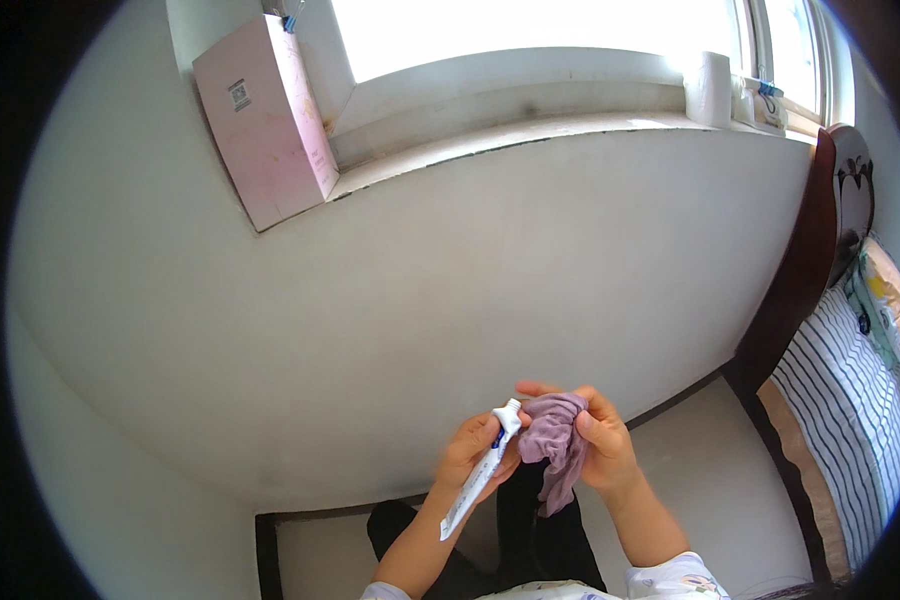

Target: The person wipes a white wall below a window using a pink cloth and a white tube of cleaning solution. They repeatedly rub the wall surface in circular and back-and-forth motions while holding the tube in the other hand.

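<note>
My left hand (474,454) holds a white squeeze tube (480,478) with blue marks, pinched near its narrow neck. The neck points up and shows what looks like a bare threaded tip; the flat crimped end hangs down over my left forearm. My right hand (606,435) grips a crumpled mauve cloth (552,435) between thumb and fingers. The cloth lies right beside the tube's neck, and its lower part dangles in front of my black trousers. Whether cloth and neck touch, I cannot tell.
Before me stands a plain pale wall (450,277) under a window sill (510,142). A pink box (262,127) stands at the sill's left end, a white paper roll (708,90) at its right. To the right is a bed with a dark wooden headboard (802,247) and striped sheet (840,405).
</note>
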`<act>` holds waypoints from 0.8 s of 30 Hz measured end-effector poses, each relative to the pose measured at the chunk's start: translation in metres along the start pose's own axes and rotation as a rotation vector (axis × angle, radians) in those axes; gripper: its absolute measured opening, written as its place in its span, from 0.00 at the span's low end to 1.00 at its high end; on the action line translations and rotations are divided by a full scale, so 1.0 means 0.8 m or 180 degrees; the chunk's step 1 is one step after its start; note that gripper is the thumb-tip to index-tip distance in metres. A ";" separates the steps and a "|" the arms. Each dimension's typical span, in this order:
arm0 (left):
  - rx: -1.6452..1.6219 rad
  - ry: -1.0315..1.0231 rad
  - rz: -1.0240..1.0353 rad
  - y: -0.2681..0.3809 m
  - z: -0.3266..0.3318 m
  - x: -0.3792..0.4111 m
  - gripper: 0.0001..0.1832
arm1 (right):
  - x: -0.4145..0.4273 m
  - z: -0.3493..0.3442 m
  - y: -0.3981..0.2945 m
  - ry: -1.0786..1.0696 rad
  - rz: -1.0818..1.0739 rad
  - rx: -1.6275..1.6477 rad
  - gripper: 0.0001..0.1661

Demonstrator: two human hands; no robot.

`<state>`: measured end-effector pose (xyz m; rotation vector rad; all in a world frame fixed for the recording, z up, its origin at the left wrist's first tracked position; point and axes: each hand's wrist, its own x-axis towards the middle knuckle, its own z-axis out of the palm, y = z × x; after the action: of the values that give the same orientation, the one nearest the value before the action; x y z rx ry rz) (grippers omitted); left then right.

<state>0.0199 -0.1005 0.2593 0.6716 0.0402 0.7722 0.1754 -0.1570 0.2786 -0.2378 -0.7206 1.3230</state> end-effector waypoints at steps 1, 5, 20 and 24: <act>-0.0140 -0.0180 0.0002 -0.003 -0.004 0.003 0.21 | 0.001 0.000 -0.001 0.0055 -0.0015 -0.0005 0.09; 0.0141 -0.0073 0.0186 -0.002 -0.006 -0.003 0.20 | 0.008 -0.020 -0.006 0.0374 -0.0289 -0.0013 0.09; -0.0575 -0.0033 0.0508 0.002 -0.051 -0.065 0.22 | 0.207 0.005 -0.114 0.0888 -0.4004 -0.4141 0.11; -0.0571 0.0274 0.0581 0.007 -0.058 -0.091 0.21 | 0.199 -0.005 -0.099 0.1039 -0.4335 -0.5267 0.12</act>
<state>-0.0491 -0.1200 0.2114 0.4755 -0.0122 0.9681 0.2517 -0.0273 0.3736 -0.9953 -1.1864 -0.8104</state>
